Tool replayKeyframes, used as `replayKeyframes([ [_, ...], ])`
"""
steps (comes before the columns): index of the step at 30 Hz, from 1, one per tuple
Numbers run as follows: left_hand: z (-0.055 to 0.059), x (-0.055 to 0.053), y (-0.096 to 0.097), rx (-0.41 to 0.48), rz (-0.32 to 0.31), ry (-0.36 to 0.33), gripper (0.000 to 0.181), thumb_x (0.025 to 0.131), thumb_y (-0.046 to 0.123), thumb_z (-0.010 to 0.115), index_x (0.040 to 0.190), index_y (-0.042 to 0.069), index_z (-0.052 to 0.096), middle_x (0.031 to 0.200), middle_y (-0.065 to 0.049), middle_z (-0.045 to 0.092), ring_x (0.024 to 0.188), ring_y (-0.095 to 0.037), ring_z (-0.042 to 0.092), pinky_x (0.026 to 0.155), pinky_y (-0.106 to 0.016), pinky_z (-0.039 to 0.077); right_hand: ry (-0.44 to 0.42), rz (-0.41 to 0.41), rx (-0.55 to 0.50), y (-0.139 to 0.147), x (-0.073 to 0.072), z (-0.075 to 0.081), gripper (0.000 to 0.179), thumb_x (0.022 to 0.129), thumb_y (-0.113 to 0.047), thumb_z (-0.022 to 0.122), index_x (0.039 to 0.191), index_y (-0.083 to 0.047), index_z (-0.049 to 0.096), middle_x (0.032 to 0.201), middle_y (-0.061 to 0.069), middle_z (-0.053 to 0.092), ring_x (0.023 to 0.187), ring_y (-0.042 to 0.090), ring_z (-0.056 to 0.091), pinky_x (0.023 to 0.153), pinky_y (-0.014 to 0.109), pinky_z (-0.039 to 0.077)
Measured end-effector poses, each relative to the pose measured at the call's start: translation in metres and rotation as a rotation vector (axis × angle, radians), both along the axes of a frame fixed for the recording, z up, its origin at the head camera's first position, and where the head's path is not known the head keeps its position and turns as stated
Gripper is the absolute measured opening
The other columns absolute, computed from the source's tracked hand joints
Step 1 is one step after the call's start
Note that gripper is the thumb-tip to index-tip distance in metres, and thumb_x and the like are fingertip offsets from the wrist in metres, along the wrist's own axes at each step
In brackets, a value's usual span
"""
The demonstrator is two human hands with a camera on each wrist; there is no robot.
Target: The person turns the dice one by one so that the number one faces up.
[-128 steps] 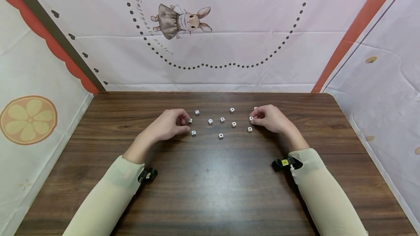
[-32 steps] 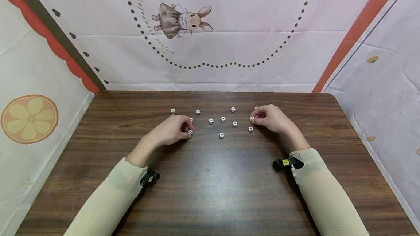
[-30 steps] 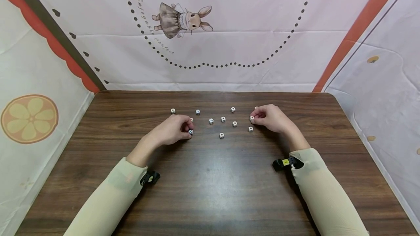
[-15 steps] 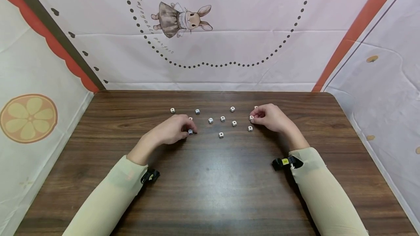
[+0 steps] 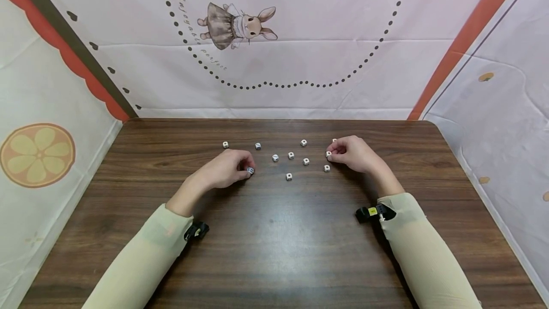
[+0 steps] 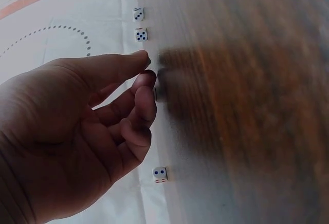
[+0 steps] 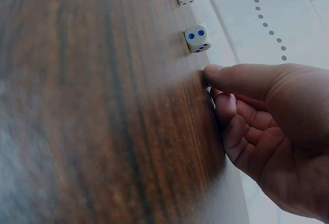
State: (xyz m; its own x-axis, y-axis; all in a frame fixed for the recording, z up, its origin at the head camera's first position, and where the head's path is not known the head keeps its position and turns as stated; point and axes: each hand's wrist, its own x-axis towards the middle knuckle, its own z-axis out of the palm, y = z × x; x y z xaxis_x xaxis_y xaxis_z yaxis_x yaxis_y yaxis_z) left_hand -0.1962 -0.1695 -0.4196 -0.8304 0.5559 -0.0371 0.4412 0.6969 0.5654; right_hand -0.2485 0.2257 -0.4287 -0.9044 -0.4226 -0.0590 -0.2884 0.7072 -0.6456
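Observation:
In the head view my left hand (image 5: 225, 168) pinches a small white die (image 5: 250, 170) between thumb and fingers, low over the table. The left wrist view shows the thumb and index fingertips close together, with that die mostly hidden. My right hand (image 5: 355, 155) holds another white die (image 5: 328, 155) at its fingertips. In the right wrist view the fingers of the right hand (image 7: 257, 116) cover that die. One die (image 5: 334, 140) peeks out behind the right hand, and one more (image 5: 327, 168) lies just in front of its fingertips.
Between the hands several dice lie spread on the brown wooden table (image 5: 274, 252), among them one near die (image 5: 289, 177). Another die (image 5: 225, 145) sits behind the left hand. A printed cloth (image 5: 326, 61) rises along the table's back edge.
My left hand has shifted slightly nearer and taken hold of the near left die, which now shows a different face. A die behind that hand has come into view. The right hand stays put.

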Motion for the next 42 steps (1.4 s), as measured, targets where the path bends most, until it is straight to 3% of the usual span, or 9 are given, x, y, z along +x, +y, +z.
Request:
replayKeyframes([
  [26, -0.0017, 0.0011, -0.0050, -0.031, 0.032, 0.004, 0.015, 0.090, 0.004, 0.081, 0.097, 0.010, 0.069, 0.083, 0.004, 0.063, 0.079, -0.011, 0.059, 0.080, -0.034, 0.049, 0.001, -0.004, -0.004, 0.0002, 0.0000, -0.0009, 0.010, 0.097, -0.011, 0.077, 0.104, -0.004, 0.078, 0.089, 0.003, 0.072, 0.086, 0.018, 0.064, 0.077, 0.032, 0.049],
  [33, -0.0014, 0.0001, -0.0048, -0.020, 0.010, 0.015, 0.022, 0.087, 0.002, 0.082, 0.104, 0.007, 0.070, 0.090, -0.002, 0.066, 0.087, -0.020, 0.062, 0.083, -0.039, 0.050, 0.002, -0.004, 0.007, 0.0001, 0.0000, -0.0007, 0.009, 0.097, -0.011, 0.078, 0.104, -0.005, 0.078, 0.089, 0.002, 0.072, 0.086, 0.019, 0.064, 0.080, 0.036, 0.049],
  [42, 0.0014, 0.0001, -0.0013, -0.037, -0.009, 0.032, 0.019, 0.089, 0.007, 0.084, 0.106, 0.009, 0.076, 0.099, -0.002, 0.069, 0.093, -0.019, 0.062, 0.088, -0.042, 0.051, 0.011, 0.005, 0.006, 0.0013, -0.0005, -0.0014, 0.010, 0.097, -0.012, 0.078, 0.104, -0.005, 0.078, 0.090, 0.002, 0.072, 0.086, 0.018, 0.063, 0.080, 0.037, 0.049],
])
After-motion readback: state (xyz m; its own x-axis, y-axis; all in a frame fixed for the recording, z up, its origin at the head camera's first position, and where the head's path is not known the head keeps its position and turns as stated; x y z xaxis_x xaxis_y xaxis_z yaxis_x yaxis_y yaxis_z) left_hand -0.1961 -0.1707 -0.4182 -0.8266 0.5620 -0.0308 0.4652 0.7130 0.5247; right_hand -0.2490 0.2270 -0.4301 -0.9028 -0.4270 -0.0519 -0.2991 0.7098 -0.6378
